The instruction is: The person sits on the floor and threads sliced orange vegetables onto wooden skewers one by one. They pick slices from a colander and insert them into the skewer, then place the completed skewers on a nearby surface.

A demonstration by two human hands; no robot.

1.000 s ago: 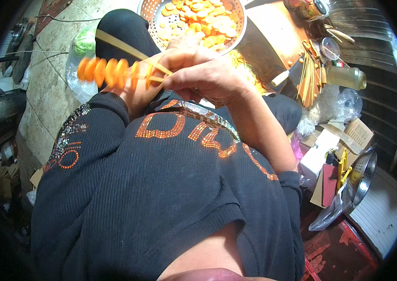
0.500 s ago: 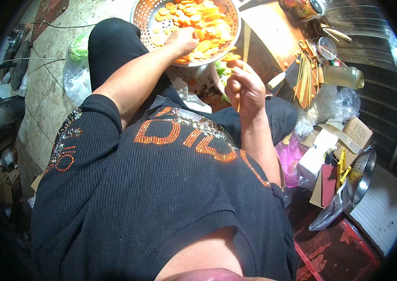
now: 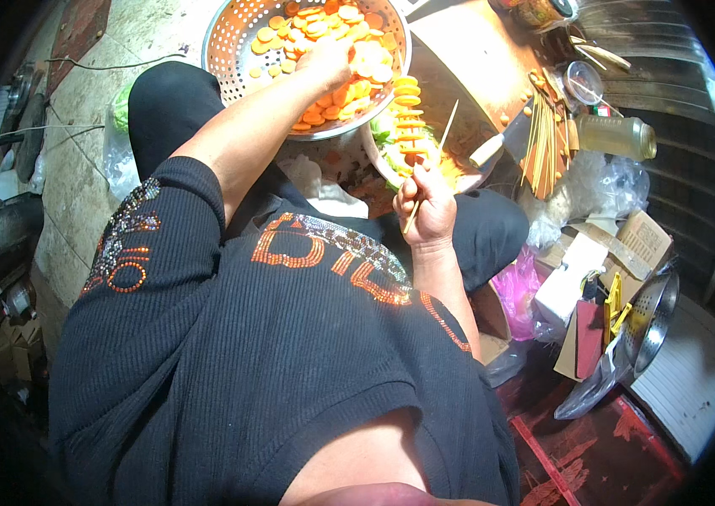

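Observation:
My left hand (image 3: pixel 328 63) reaches into a perforated metal colander (image 3: pixel 231 63) of orange carrot slices (image 3: pixel 311 25), its fingertips closed among the slices; what they hold is hidden. My right hand (image 3: pixel 427 202) grips bamboo skewers, one (image 3: pixel 408 110) threaded with a stack of carrot slices and pointing up, another thin one (image 3: pixel 448 126) bare above the fingers. Behind that skewer is a bowl (image 3: pixel 379 156) of green and orange shredded vegetables, partly under the colander.
At the right lie a wooden board (image 3: pixel 484 59), a cleaver (image 3: pixel 497 143), loose skewers (image 3: pixel 543 143), a bottle (image 3: pixel 619 137), plastic bags (image 3: pixel 518 287), cardboard (image 3: pixel 644 236) and a steel colander (image 3: pixel 653 320). A bagged cabbage (image 3: pixel 121 114) is on the tiled floor, left of my knee.
My hands have separated: the left went up into the colander, the right moved right and turned the carrot-laden skewer from sideways to upright. The colander appears lower and further left.

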